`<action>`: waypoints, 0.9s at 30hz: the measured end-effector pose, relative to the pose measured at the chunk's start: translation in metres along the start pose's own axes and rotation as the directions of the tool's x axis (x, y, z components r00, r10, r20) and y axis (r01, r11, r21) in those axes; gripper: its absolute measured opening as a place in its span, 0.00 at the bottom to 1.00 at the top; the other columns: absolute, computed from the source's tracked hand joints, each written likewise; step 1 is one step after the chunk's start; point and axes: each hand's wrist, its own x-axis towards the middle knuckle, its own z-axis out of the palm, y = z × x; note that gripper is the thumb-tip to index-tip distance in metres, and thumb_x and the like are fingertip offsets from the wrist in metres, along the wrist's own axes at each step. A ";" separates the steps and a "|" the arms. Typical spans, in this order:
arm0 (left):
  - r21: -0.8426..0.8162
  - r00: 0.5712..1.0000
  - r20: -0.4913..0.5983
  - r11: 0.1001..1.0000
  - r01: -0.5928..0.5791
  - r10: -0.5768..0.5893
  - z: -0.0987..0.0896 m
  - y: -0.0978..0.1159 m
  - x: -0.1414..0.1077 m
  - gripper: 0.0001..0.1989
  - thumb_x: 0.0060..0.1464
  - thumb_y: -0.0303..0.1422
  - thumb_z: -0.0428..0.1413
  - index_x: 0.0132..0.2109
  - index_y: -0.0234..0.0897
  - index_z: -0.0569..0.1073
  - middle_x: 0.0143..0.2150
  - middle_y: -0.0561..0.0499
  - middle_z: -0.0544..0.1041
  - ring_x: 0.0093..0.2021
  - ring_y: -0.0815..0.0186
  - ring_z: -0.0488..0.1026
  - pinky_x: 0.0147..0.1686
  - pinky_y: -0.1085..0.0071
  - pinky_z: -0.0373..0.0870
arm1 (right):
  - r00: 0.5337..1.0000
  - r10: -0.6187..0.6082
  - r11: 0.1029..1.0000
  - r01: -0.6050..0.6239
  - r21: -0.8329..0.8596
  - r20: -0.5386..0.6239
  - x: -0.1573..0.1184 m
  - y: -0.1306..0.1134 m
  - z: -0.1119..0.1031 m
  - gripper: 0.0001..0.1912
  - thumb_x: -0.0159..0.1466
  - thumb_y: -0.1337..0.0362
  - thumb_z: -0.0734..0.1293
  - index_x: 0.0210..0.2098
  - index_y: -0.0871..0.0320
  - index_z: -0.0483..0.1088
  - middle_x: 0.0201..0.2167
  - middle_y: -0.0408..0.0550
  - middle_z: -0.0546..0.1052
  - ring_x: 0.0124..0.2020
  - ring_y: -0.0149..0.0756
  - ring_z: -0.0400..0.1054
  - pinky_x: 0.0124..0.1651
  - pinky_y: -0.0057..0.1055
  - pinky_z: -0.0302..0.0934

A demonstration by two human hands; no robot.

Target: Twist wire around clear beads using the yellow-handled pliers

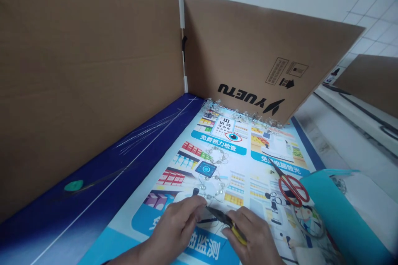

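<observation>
My right hand grips yellow-and-black pliers, their jaws pointing up and left to the fingertips of my left hand. The left thumb and fingers are pinched together at the plier tips; what they hold is too small to make out. Just beyond the fingers lies a loop of clear beads on thin wire. A second beaded ring rests farther up the printed poster.
Red-handled scissors and a wire coil lie right, beside a turquoise box. Beaded wire pieces line the foot of the cardboard wall. Clear strands and a green-handled tool lie left.
</observation>
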 end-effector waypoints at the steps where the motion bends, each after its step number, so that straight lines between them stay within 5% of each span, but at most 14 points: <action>1: -0.015 1.000 0.000 1.000 0.023 -0.023 0.000 0.001 0.001 0.11 0.55 0.24 0.45 0.43 0.38 0.67 0.28 0.52 0.73 0.27 0.68 0.69 0.28 0.74 0.63 | 1.000 0.007 1.000 -0.007 0.002 -0.005 0.000 0.000 0.001 0.11 0.62 0.60 0.62 0.40 0.60 0.68 0.30 0.51 0.73 0.31 0.36 0.68 0.32 0.29 0.65; 9: -0.106 0.986 0.119 0.986 0.125 -0.112 -0.005 0.008 0.011 0.09 0.58 0.31 0.45 0.37 0.37 0.70 0.27 0.53 0.72 0.28 0.70 0.68 0.28 0.75 0.62 | 0.966 0.196 0.971 -0.215 0.103 0.166 -0.005 -0.001 -0.005 0.11 0.60 0.60 0.63 0.41 0.55 0.69 0.34 0.47 0.73 0.34 0.35 0.69 0.36 0.27 0.64; 15: -0.275 0.954 0.173 0.919 0.284 -0.243 -0.004 0.007 0.010 0.10 0.58 0.35 0.46 0.41 0.36 0.69 0.26 0.55 0.71 0.21 0.73 0.64 0.24 0.76 0.61 | 0.947 0.267 0.946 -0.293 0.136 0.178 -0.007 -0.001 -0.005 0.11 0.60 0.59 0.62 0.41 0.55 0.68 0.33 0.46 0.73 0.33 0.34 0.69 0.36 0.27 0.63; 27: -0.156 0.973 0.006 0.961 0.229 -0.231 0.001 0.008 0.007 0.08 0.56 0.31 0.47 0.30 0.36 0.67 0.25 0.55 0.66 0.26 0.70 0.62 0.26 0.76 0.58 | 0.939 0.272 0.935 -0.310 0.175 0.212 -0.008 -0.006 0.004 0.12 0.62 0.58 0.61 0.42 0.55 0.68 0.34 0.47 0.73 0.35 0.36 0.68 0.38 0.29 0.63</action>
